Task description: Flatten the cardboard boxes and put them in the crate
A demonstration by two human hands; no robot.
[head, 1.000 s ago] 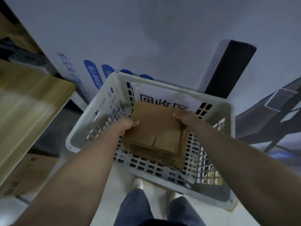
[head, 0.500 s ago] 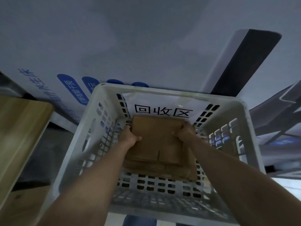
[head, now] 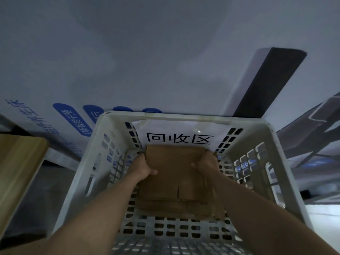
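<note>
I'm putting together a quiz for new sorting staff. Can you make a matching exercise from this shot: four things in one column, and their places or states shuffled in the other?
Column 1
1. plastic crate
2. paper sign
3. flattened cardboard stack
4. wooden tabletop

Column 2
A. on the crate's far inner wall
B. left of the crate, outside it
C. white, with perforated walls
D. gripped by the left hand and right hand

Pairs: 1-C, 2-A, 3-D, 4-B

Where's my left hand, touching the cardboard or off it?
Touching. The head view shows the left hand gripping the left edge of the cardboard, thumb on top.
</note>
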